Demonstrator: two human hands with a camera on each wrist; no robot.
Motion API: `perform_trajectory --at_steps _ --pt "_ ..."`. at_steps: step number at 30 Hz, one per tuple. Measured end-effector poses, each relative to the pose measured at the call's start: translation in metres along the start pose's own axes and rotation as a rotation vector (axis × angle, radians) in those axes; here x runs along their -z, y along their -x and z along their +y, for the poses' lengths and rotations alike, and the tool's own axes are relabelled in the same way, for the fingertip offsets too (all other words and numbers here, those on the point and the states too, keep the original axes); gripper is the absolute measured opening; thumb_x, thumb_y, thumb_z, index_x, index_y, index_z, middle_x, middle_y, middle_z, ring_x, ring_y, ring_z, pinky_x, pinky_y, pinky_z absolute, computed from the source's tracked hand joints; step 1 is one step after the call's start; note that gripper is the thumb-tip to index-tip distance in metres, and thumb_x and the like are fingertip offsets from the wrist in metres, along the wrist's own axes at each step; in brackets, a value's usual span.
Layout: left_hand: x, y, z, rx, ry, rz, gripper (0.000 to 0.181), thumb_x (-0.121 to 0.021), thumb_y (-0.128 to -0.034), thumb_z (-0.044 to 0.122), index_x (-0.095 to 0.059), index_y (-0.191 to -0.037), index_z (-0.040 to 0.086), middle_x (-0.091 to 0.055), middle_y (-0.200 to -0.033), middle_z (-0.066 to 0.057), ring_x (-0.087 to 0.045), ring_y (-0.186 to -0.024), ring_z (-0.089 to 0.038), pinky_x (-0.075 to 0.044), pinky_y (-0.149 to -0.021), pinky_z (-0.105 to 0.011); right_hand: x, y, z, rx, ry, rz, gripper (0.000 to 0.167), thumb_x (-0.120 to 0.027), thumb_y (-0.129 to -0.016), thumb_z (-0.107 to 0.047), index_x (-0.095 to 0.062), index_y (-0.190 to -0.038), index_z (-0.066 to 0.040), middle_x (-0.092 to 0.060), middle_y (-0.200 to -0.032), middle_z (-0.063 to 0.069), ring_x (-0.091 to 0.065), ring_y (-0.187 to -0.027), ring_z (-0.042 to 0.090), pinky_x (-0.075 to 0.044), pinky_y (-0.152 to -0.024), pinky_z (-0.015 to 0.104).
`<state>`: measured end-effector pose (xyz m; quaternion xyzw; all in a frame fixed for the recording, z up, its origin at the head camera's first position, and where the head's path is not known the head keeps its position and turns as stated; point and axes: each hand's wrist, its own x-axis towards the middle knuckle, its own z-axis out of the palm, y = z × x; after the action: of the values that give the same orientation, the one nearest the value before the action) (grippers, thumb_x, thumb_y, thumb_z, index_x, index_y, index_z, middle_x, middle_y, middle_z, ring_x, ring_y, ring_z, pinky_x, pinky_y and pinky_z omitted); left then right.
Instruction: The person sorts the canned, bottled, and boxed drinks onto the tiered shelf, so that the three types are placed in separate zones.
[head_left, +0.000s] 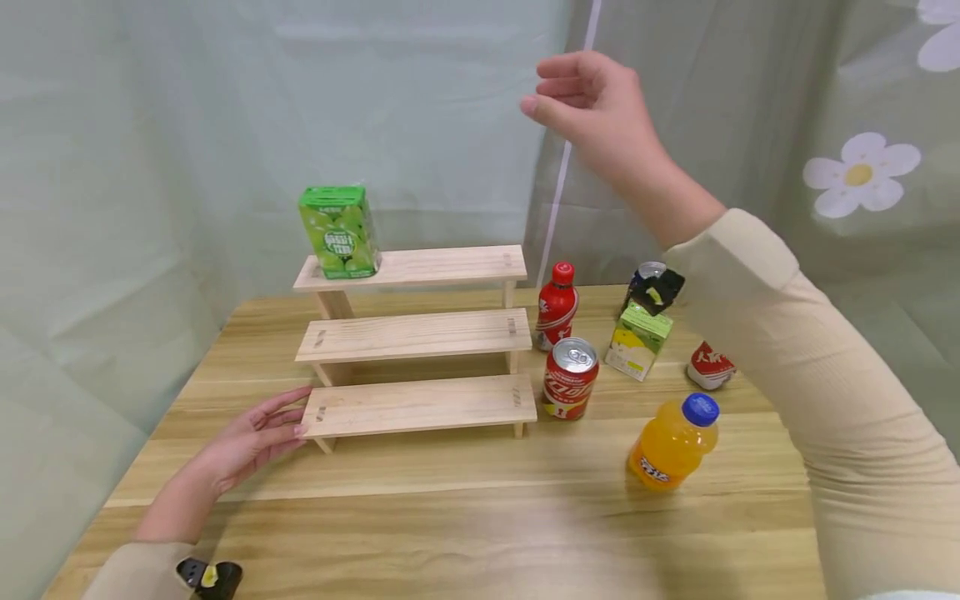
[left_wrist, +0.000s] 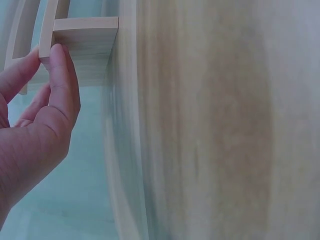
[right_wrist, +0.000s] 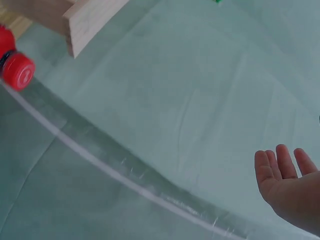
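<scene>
A three-tier wooden step shelf (head_left: 420,406) stands on the table. My left hand (head_left: 258,437) is at the left end of its lowest board. In the left wrist view, the thumb and fingers (left_wrist: 60,85) of that hand pinch the board's end. A green juice box (head_left: 341,233) with a grape picture stands upright at the left of the top board. My right hand (head_left: 600,108) is raised in the air, above and to the right of the shelf, fingers loosely bent around nothing. In the right wrist view it shows at the lower right, against the curtain.
Right of the shelf stand a red bottle (head_left: 557,308), a red can (head_left: 572,379), a yellow-green carton (head_left: 638,342) and a dark can (head_left: 647,273). An orange soda bottle (head_left: 671,446) is nearer the front. A red-and-white container (head_left: 709,367) is partly hidden by the right sleeve.
</scene>
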<state>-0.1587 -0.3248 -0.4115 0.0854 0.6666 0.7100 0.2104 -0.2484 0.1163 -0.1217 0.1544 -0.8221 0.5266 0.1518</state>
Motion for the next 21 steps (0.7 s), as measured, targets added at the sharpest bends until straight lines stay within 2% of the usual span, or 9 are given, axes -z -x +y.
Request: perform_trajectory --at_steps 6,11,17,21 --pt "0.000 0.001 -0.001 0.020 -0.003 0.026 0.050 -0.052 -0.0951 -0.001 -0.047 -0.136 0.029 -0.057 -0.114 0.012 -0.061 -0.103 -0.004 -0.055 -0.088 -0.021 0.025 0.011 0.013 -0.020 0.041 0.050 0.043 -0.068 -0.088 -0.028 -0.056 -0.128 -0.017 -0.059 -0.121 0.001 -0.054 -0.109 0.012 -0.046 -0.100 0.024" --pt "-0.001 0.001 -0.002 0.018 -0.009 0.036 0.050 -0.053 -0.0950 0.000 -0.047 -0.136 0.029 -0.057 -0.113 0.013 -0.061 -0.103 -0.004 -0.055 -0.087 -0.021 0.042 0.023 0.030 -0.047 0.121 0.039 0.047 -0.067 -0.089 -0.032 -0.053 -0.132 -0.018 -0.058 -0.128 0.003 -0.052 -0.113 0.012 -0.044 -0.103 0.028" --pt "-0.003 -0.002 -0.003 0.004 -0.013 0.034 0.051 -0.054 -0.0946 0.000 -0.046 -0.138 0.027 -0.057 -0.114 0.014 -0.061 -0.103 -0.003 -0.055 -0.086 -0.020 0.061 0.038 0.056 -0.088 0.245 -0.041 0.056 -0.067 -0.088 -0.036 -0.049 -0.137 -0.017 -0.056 -0.134 0.005 -0.052 -0.119 0.013 -0.042 -0.107 0.037" --pt "-0.004 -0.003 -0.002 0.010 -0.009 0.044 0.051 -0.055 -0.0940 0.001 -0.047 -0.137 0.026 -0.057 -0.113 0.013 -0.061 -0.102 -0.004 -0.056 -0.086 -0.021 0.070 0.050 0.074 -0.106 0.302 -0.098 0.059 -0.067 -0.088 -0.037 -0.046 -0.139 -0.018 -0.055 -0.135 0.006 -0.052 -0.118 0.015 -0.044 -0.104 0.041"
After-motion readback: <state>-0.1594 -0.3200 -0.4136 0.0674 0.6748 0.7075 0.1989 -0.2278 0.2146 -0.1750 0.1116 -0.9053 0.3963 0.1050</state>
